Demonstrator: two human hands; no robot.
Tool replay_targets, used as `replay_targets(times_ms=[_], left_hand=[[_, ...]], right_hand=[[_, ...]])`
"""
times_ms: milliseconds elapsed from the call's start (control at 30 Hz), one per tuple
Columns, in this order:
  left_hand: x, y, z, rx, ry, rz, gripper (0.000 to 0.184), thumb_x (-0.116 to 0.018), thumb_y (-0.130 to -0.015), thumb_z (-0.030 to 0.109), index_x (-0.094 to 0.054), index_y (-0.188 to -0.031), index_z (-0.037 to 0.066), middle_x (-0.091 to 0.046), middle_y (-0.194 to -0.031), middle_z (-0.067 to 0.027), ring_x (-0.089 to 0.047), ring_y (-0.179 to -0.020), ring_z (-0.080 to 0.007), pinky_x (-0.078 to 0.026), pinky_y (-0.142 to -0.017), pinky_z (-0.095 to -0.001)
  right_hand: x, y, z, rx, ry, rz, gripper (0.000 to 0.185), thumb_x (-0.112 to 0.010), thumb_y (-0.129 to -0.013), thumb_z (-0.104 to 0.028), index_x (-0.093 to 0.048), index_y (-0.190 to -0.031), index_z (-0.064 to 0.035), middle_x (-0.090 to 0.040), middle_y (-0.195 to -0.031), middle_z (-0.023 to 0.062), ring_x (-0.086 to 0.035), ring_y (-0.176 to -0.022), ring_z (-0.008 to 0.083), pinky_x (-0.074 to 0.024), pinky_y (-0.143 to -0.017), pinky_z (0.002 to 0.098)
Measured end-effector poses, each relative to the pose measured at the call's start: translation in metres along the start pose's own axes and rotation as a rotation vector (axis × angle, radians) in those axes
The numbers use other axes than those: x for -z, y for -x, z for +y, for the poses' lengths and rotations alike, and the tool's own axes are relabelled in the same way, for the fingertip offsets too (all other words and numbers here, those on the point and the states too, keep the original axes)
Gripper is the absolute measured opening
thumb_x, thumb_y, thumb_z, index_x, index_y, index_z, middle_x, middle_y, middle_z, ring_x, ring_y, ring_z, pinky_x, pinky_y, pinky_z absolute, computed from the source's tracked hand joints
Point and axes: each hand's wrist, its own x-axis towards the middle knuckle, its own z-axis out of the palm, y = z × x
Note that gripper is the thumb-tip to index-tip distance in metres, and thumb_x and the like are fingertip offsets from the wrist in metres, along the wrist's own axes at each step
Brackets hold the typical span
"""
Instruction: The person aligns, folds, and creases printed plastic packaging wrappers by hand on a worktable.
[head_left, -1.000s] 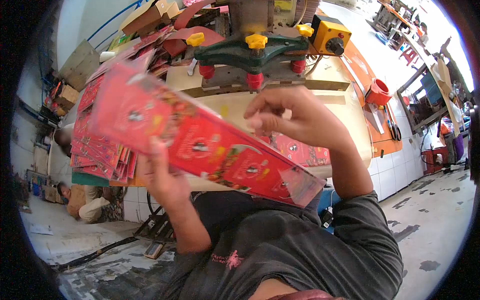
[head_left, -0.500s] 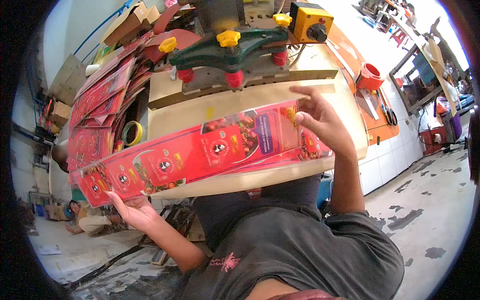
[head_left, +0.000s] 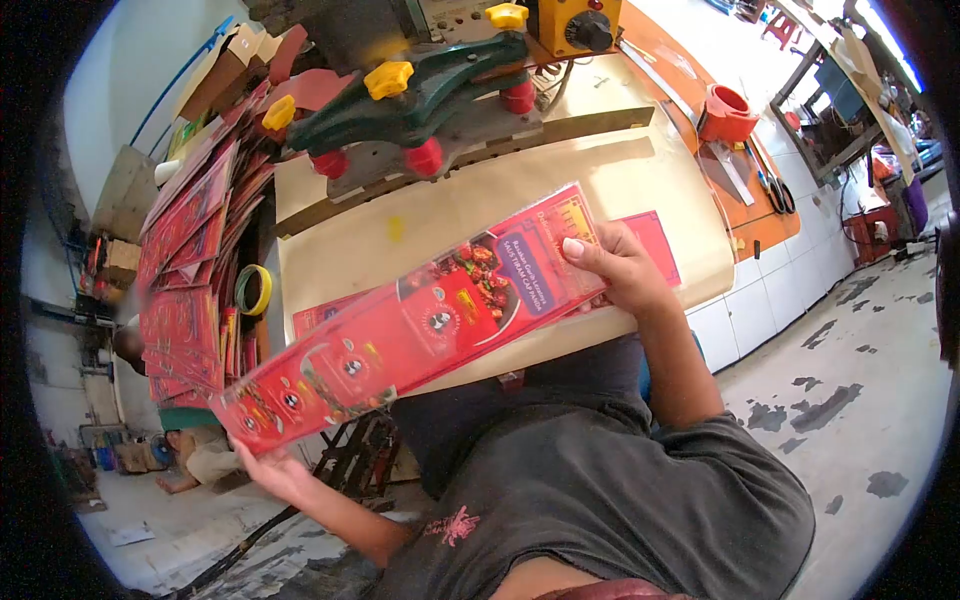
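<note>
A long red printed strip point(head_left: 447, 310) with a glossy clear plastic layer slants across the front of the cream work surface point(head_left: 480, 195), its right end raised higher in view. My right hand point(head_left: 635, 270) is closed on that end, thumb on top and fingers underneath. At the lower left end, my left hand point(head_left: 275, 472) grips the edge, its fingers partly hidden under the strip. Beneath it lies another red printed piece point(head_left: 650, 243), flat on the surface and mostly covered.
Behind stands a press with a dark green bracket point(head_left: 410, 105), yellow knobs and red feet. Red printed sheets point(head_left: 185, 270) are piled at left, beside a yellow tape roll point(head_left: 254, 289). A red tape dispenser point(head_left: 727, 114) and scissors point(head_left: 777, 192) lie at right.
My right hand has gone from open fingers beside the strip to gripping its end. The strip has tilted more steeply, its left end lower and farther right. The camera view has shifted slightly.
</note>
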Motion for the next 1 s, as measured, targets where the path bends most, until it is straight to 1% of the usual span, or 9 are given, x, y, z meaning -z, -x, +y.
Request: replay_targets(times_ms=[33,100,133,200,300,367,500,567,1000], left_hand=[[0.000,-0.002,0.002,0.001,-0.003,-0.002,0.048,-0.062,-0.102,0.023,-0.052,-0.141,-0.002,-0.062,-0.134,-0.0157,-0.061,-0.124,-0.0240,-0.050,-0.102,-0.0389],[-0.008,-0.001,0.016,-0.361,-0.371,0.329,0.044,-0.059,-0.103,0.018,-0.052,-0.140,-0.004,-0.061,-0.136,-0.0167,-0.058,-0.127,-0.0241,-0.047,-0.106,-0.0385],[-0.015,0.002,0.021,-0.364,-0.374,0.330,0.044,-0.059,-0.103,0.018,-0.052,-0.140,-0.004,-0.061,-0.136,-0.0167,-0.058,-0.127,-0.0241,-0.047,-0.106,-0.0385],[-0.031,0.010,0.031,-0.723,-0.749,0.160,0.040,-0.056,-0.105,0.017,-0.053,-0.137,-0.006,-0.061,-0.135,-0.0173,-0.059,-0.123,-0.0224,-0.045,-0.106,-0.0366],[-0.099,0.048,0.028,-0.595,-0.828,-0.086,0.029,-0.054,-0.106,0.016,-0.063,-0.124,-0.006,-0.070,-0.111,-0.0133,-0.064,-0.104,-0.0211,-0.048,-0.100,-0.0365],[-0.122,0.062,0.009,-0.489,-0.794,-0.347,0.028,-0.058,-0.103,0.013,-0.065,-0.121,-0.006,-0.070,-0.109,-0.0137,-0.064,-0.103,-0.0198,-0.051,-0.097,-0.0344],[-0.196,0.105,-0.013,-0.683,-0.977,-0.998,0.023,-0.066,-0.093,0.005,-0.070,-0.114,-0.001,-0.072,-0.101,-0.0154,-0.070,-0.096,-0.0264,-0.054,-0.087,-0.0366],[-0.226,0.121,-0.021,-0.654,-0.891,-1.145,0.025,-0.070,-0.089,0.005,-0.071,-0.113,0.001,-0.071,-0.099,-0.0153,-0.069,-0.092,-0.0315,-0.054,-0.082,-0.0380],[-0.295,0.137,-0.034,-0.858,-0.791,-1.308,0.011,-0.070,-0.085,0.009,-0.070,-0.096,0.007,-0.069,-0.089,-0.0082,-0.065,-0.080,-0.0275,-0.044,-0.074,-0.0392]], right_hand=[[-0.001,0.002,-0.003,0.020,-0.027,0.025,0.037,-0.068,-0.098,-0.037,-0.068,-0.108,-0.0009,-0.072,-0.084,0.0045,-0.064,-0.061,0.0062,-0.0475,-0.048,0.0205],[0.002,0.003,-0.002,0.037,-0.056,0.046,0.036,-0.068,-0.097,-0.036,-0.069,-0.107,-0.0015,-0.071,-0.082,0.0039,-0.063,-0.059,0.0055,-0.0452,-0.045,0.0200],[0.008,0.002,0.001,0.023,-0.036,-0.001,0.036,-0.068,-0.097,-0.036,-0.069,-0.107,-0.0016,-0.070,-0.080,0.0033,-0.062,-0.058,0.0056,-0.0446,-0.045,0.0202],[0.009,0.001,0.002,0.006,-0.016,-0.055,0.035,-0.069,-0.096,-0.035,-0.069,-0.107,-0.0017,-0.069,-0.078,0.0026,-0.060,-0.056,0.0057,-0.0439,-0.045,0.0204],[-0.003,0.005,-0.008,-0.017,0.002,-0.116,0.035,-0.069,-0.096,-0.034,-0.069,-0.107,-0.0005,-0.068,-0.076,0.0021,-0.059,-0.055,0.0061,-0.0431,-0.044,0.0208],[-0.011,0.007,-0.016,-0.072,0.026,-0.145,0.035,-0.069,-0.097,-0.033,-0.069,-0.106,0.0003,-0.068,-0.076,0.0023,-0.059,-0.054,0.0069,-0.0433,-0.045,0.0216],[-0.024,0.012,-0.024,-0.029,0.055,-0.165,0.034,-0.068,-0.098,-0.032,-0.069,-0.104,0.0015,-0.067,-0.075,0.0020,-0.059,-0.054,0.0078,-0.0442,-0.046,0.0230],[-0.031,0.019,-0.040,-0.063,0.124,-0.219,0.032,-0.066,-0.099,-0.031,-0.069,-0.103,0.0014,-0.067,-0.073,0.0022,-0.059,-0.054,0.0084,-0.0453,-0.047,0.0246],[-0.059,0.039,-0.070,-0.030,0.458,-0.286,0.033,-0.062,-0.103,-0.029,-0.069,-0.092,0.0015,-0.062,-0.062,0.0028,-0.060,-0.052,0.0112,-0.0480,-0.048,0.0288]])
